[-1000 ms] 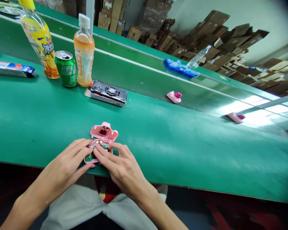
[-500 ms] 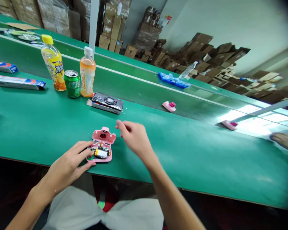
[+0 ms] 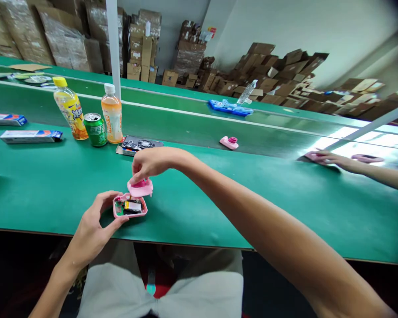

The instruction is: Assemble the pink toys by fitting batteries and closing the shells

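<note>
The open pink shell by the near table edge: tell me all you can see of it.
The pink shell half looks like moulded plastic with rounded corners. It lies open side up, showing a green circuit board, a silver-and-yellow cell and thin wires. The left hand grips its near-left edge. The pink cover, pinched by the right hand, sits tilted at its far rim.

At centre frame, the open toy shell (image 3: 130, 207) lies on the desk (image 3: 219, 198) near its lower edge, its lid (image 3: 140, 187) just behind. Two bottles (image 3: 112, 114) and a can (image 3: 95, 129) stand upper left.
</note>
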The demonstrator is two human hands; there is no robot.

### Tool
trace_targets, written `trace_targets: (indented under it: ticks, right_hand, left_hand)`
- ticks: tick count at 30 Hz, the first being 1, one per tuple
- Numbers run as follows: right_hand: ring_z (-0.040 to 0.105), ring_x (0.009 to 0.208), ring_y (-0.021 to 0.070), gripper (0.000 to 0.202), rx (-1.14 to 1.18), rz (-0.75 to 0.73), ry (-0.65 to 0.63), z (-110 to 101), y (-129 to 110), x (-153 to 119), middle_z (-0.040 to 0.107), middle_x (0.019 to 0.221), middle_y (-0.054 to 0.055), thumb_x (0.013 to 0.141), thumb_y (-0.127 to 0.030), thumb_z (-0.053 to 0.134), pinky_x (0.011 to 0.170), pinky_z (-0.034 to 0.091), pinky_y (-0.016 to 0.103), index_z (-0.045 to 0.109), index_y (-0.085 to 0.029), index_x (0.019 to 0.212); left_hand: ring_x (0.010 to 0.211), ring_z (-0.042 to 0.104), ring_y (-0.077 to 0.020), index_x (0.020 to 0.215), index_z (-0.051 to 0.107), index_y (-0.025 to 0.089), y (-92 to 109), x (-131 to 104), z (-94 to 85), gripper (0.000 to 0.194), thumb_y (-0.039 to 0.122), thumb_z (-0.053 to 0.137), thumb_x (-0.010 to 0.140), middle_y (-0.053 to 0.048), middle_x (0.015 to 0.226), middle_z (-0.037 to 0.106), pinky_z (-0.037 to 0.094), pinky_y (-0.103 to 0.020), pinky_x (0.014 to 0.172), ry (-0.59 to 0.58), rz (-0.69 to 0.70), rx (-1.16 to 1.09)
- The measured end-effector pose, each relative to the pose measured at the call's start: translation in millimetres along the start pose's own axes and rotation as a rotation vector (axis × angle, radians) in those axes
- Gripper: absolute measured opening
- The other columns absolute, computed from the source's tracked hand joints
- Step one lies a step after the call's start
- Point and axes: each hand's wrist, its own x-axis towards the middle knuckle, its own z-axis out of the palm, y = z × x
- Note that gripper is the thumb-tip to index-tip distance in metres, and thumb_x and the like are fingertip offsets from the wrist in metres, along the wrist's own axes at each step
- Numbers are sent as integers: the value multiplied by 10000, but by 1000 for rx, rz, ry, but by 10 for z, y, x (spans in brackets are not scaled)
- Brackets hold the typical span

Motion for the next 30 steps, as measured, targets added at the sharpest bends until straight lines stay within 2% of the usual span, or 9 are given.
trace_targets:
  ticks: [3, 5, 9, 13, 16, 19, 22, 26, 30]
  right_hand:
    - [630, 766, 123, 74, -4, -321, 228, -4, -21, -301, 758, 893, 8, 903, -211, 726, 627, 431, 216, 774, -165, 935]
    - [638, 821, 128, 93, 5, -391, 319, 6, -58, -461, 753, 953, 3, 923, -176, 699, 669, 450, 220, 761, -176, 993]
    - [643, 879, 135, 163, -14, -448, 377, -9, -157, -675, 747, 990, -10, 946, -115, 648, 749, 473, 239, 761, -199, 1028]
    - [654, 900, 143, 197, -45, -411, 443, -75, -197, -733, 755, 1018, 0, 959, -108, 614, 768, 480, 246, 766, -187, 1056]
    - [659, 890, 139, 217, -57, -393, 482, -70, -196, -723, 762, 1011, 5, 979, -112, 576, 777, 479, 244, 770, -176, 1053]
    - [647, 862, 155, 207, -145, -310, 822, 116, -184, -739, 750, 945, 28, 1009, -199, 569, 792, 468, 272, 764, -162, 947]
    - [612, 748, 178, 477, -306, -213, 1154, 481, -126, -749, 691, 744, 53, 1034, -470, 536, 732, 438, 305, 710, -171, 705]
    - [622, 748, 203, 618, -339, -86, 1238, 891, -43, -646, 703, 750, 85, 937, -726, 559, 657, 408, 305, 718, -162, 743]
    - [654, 856, 209, 466, -29, -11, 1227, 984, -105, -494, 752, 916, 80, 925, -619, 672, 742, 468, 293, 747, -161, 964]
  left_hand:
    - [1383, 550, -258, 1455, 467, 257, 102, 69, 34, 538, 532, 549, 1000, -106, 1502, 548, 468, -390, 1153, 90, -6, -191]
    - [1441, 487, -253, 1504, 431, 255, 195, 148, 82, 563, 558, 459, 1030, -104, 1555, 497, 429, -374, 1184, 142, -20, -301]
    - [1375, 563, -266, 1520, 395, 234, 398, 354, 201, 617, 606, 419, 1029, -131, 1530, 523, 514, -377, 1100, 159, -47, -533]
    - [1366, 572, -263, 1458, 478, 227, 533, 513, 295, 582, 610, 457, 1021, -124, 1506, 551, 508, -386, 1116, 134, 46, -635]
    - [1243, 662, -245, 1391, 541, 220, 580, 585, 353, 510, 570, 493, 1024, -117, 1395, 638, 547, -394, 1069, 145, 79, -717]
    - [1129, 712, -244, 1315, 579, 188, 619, 640, 402, 476, 557, 481, 1032, -125, 1272, 699, 589, -420, 993, 261, 79, -782]
    - [1128, 704, -243, 1271, 598, 183, 662, 674, 433, 453, 548, 460, 1041, -123, 1251, 701, 585, -420, 985, 358, 86, -796]
    - [1199, 673, -242, 1318, 576, 208, 723, 673, 488, 445, 538, 450, 1048, -121, 1351, 656, 569, -385, 997, 348, 69, -778]
    - [1159, 696, -219, 1321, 551, 227, 761, 692, 569, 437, 550, 460, 1041, -107, 1347, 666, 556, -364, 1004, 366, 61, -770]
